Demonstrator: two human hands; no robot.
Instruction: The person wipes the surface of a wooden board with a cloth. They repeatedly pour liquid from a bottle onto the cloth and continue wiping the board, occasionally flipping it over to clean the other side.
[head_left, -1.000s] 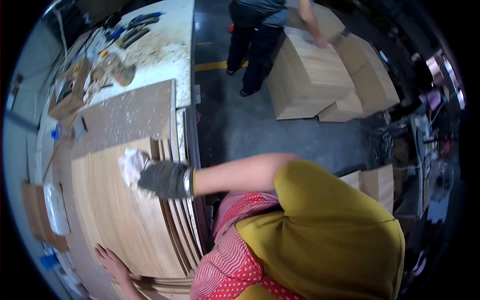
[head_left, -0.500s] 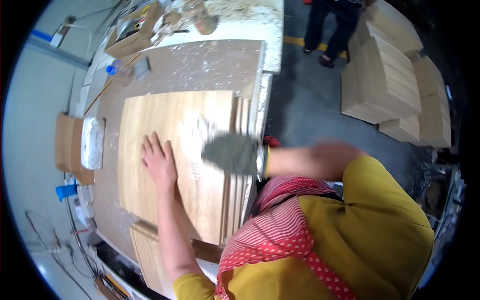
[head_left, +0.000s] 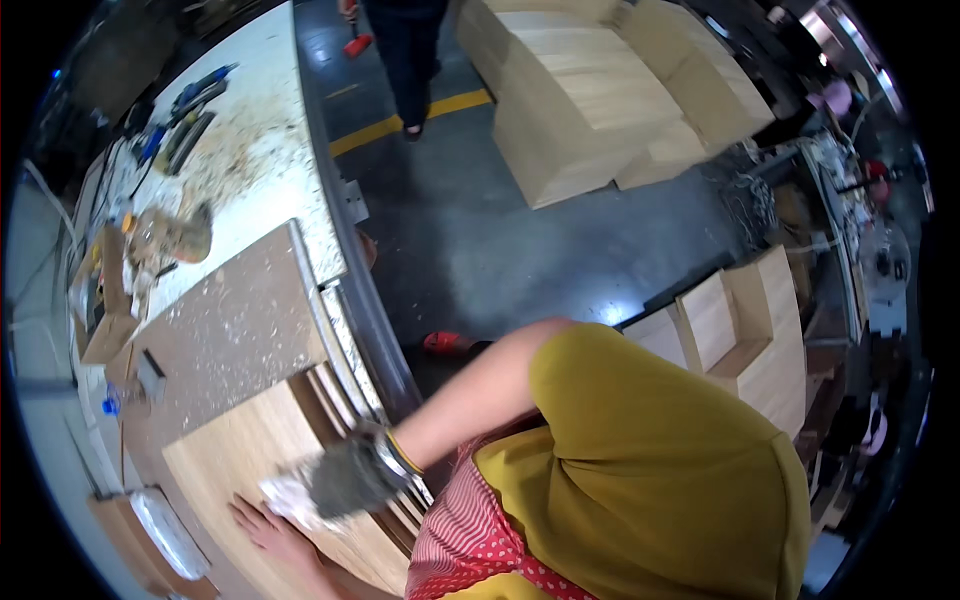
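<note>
A pale wood-grain panel [head_left: 230,445] lies flat on top of a stack of similar panels. My left hand [head_left: 272,536] rests on it bare, palm down, fingers stretched out. A dark grey-green work glove covers my right hand [head_left: 356,478], which presses a crumpled white cloth [head_left: 296,498] to the panel just beside the left fingers. The gloved fingers are bent round the cloth, and their tips are hidden by it. Along the stack's right side, the edges of several panels [head_left: 335,395] show under my right wrist.
The brown worktop [head_left: 235,325] is speckled white. Left of the stack is an open carton [head_left: 118,540] with a clear-wrapped pack [head_left: 170,535]. Farther off are a jar [head_left: 175,238] and power tools [head_left: 185,135]. Wooden cabinets [head_left: 590,90] and a standing person [head_left: 405,50] are across the aisle.
The view has swung to the right, showing more floor and cabinets. My right hand and the white cloth are now closer to my left hand, which stays flat on the panel.
</note>
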